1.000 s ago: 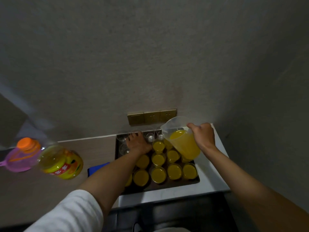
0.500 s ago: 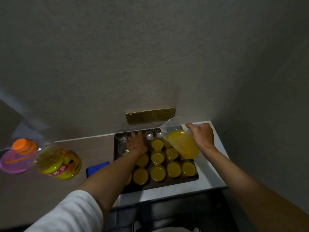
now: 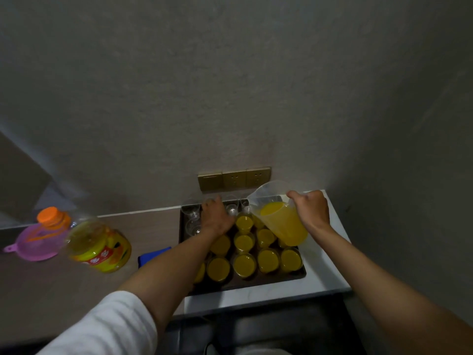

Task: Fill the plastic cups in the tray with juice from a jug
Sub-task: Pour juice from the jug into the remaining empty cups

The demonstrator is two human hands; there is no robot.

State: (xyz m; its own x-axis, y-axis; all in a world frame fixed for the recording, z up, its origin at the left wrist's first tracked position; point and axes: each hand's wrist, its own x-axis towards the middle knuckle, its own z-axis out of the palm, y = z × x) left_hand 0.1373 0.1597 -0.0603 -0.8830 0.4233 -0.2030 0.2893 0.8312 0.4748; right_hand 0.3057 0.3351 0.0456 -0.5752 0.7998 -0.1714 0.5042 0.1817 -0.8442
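A dark tray (image 3: 256, 284) on the counter holds several clear plastic cups. Most cups (image 3: 244, 263) are full of yellow juice; a few empty cups (image 3: 193, 215) stand at the tray's back left. My right hand (image 3: 311, 210) grips the handle of a clear jug (image 3: 280, 221) about half full of juice, tilted left with its spout over the back row. My left hand (image 3: 216, 217) reaches over the tray's back rows, its fingers on an empty cup; whether they curl round it is unclear.
A large juice bottle (image 3: 98, 245) with a yellow label lies on the wooden counter at the left. Beside it sit a purple funnel (image 3: 35, 243) and an orange cap (image 3: 50, 213). A blue object (image 3: 153, 254) lies left of the tray. Wall sockets (image 3: 234, 178) sit just behind the tray.
My left hand has slid farther back toward the empty cups in the back row. The jug has shifted slightly back with it, still tilted.
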